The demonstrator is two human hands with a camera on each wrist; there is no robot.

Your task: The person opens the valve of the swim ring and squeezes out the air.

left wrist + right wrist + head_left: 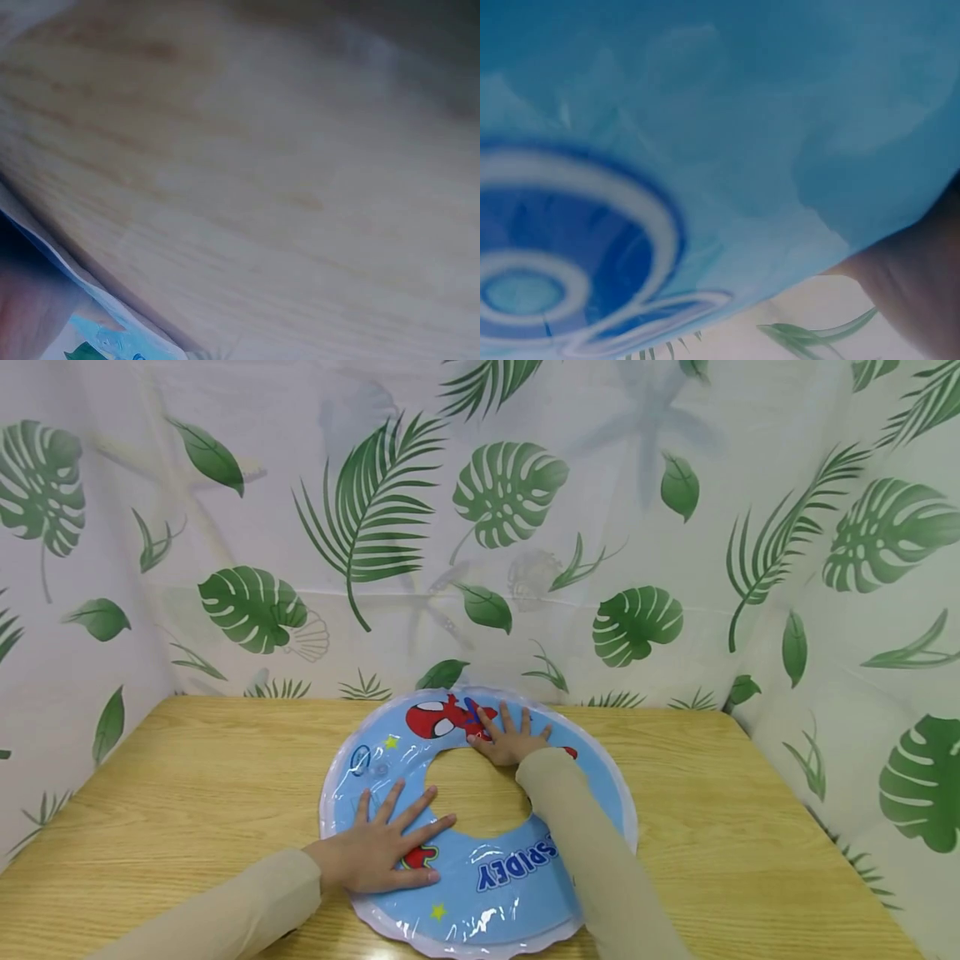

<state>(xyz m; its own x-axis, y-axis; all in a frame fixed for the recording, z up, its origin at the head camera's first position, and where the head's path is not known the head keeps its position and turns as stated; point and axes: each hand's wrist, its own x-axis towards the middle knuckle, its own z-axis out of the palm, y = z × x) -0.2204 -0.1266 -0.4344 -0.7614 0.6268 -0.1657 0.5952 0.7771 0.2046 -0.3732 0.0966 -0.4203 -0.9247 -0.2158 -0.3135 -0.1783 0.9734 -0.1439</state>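
Note:
A light-blue swim ring with a wavy whitish edge, a red masked figure and the word SPIDEY lies flat on the wooden table. Spread across its left side, my left hand presses down with straight fingers, partly covering a red print. My right hand rests on the far part of the ring beside the hole, fingers spread over the red figure. The right sleeve crosses the ring's right side and hides part of the lettering. In the right wrist view the ring's blue surface fills most of the picture, with the hand at the right edge.
Pale wood-grain table extends on both sides of the ring and shows through its hole. A white cloth printed with green leaves hangs behind the table and along both sides.

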